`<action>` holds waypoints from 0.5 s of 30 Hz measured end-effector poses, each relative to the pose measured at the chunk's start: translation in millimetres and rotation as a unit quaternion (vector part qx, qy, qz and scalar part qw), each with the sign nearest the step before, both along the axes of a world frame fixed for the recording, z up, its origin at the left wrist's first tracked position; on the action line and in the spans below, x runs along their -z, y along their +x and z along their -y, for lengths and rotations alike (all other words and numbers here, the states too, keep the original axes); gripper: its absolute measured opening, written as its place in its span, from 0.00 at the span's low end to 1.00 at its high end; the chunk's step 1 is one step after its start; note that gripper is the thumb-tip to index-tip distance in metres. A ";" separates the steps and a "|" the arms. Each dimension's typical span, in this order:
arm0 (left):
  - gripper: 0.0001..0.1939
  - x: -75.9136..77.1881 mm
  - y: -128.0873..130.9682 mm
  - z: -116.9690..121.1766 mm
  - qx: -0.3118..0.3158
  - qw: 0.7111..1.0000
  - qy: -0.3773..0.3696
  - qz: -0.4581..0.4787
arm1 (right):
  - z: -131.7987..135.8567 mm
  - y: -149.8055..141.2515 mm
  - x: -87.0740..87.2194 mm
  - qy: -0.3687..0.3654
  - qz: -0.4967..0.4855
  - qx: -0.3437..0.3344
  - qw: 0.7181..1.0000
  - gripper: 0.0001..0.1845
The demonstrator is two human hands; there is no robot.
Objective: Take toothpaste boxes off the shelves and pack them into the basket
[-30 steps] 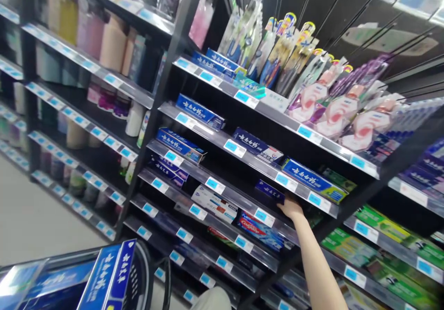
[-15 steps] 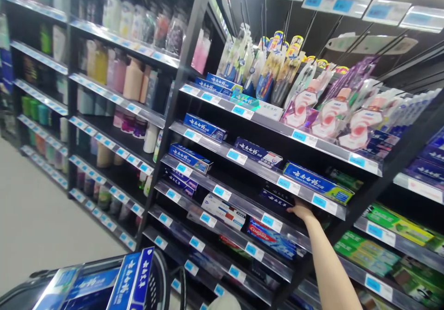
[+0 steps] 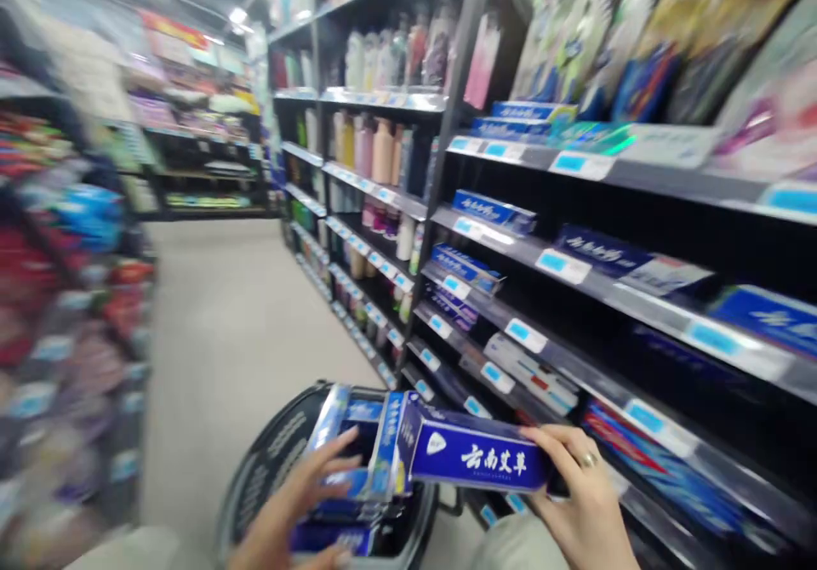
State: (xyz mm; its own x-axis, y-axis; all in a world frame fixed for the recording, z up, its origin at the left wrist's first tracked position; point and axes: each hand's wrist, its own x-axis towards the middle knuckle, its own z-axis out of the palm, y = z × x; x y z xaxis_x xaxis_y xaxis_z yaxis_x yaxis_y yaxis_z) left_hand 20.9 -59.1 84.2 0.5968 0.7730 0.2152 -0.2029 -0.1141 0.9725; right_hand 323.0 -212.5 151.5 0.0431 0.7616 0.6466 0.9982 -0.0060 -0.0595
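My right hand (image 3: pixel 584 489), with a ring on one finger, grips the end of a dark blue toothpaste box (image 3: pixel 482 455) with white lettering. The box is held nearly level, its far end at the right side of a black basket (image 3: pixel 255 468). Inside the basket are several blue toothpaste boxes (image 3: pixel 385 434), some standing on edge and another box (image 3: pixel 341 540) lying lower. Over the basket's left part is my left hand (image 3: pixel 287 502), fingers spread and slightly blurred. Whether its fingertips touch the boxes I cannot tell.
Shelves (image 3: pixel 562 264) with toothpaste boxes and price tags run along my right. Farther on, bottles (image 3: pixel 383 149) fill more shelves. An aisle floor (image 3: pixel 223 323) stretches ahead, with blurred goods (image 3: pixel 89 281) along the left.
My right hand has come out of the shelf and now holds a toothpaste box at the basket. My left hand has come into view. The camera has turned left toward the aisle.
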 end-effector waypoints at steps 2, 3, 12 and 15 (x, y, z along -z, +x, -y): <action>0.39 -14.4 -9.4 5.1 -0.020 0.997 0.060 -0.045 | -23.4 -25.2 14.7 -0.024 -0.064 -0.091 0.993 0.23; 0.35 -21.0 -11.1 7.0 -0.033 0.995 0.089 -0.041 | -34.6 -35.0 22.8 -0.035 -0.099 -0.127 0.986 0.24; 0.23 -34.4 -12.9 23.3 -0.170 0.867 0.465 -0.057 | -104.8 -86.1 107.3 -0.102 -0.450 -0.303 0.834 0.15; 0.16 -32.7 -7.1 36.5 -0.161 0.852 0.489 -0.090 | -111.5 -97.5 128.0 -0.093 -0.521 -0.311 0.790 0.13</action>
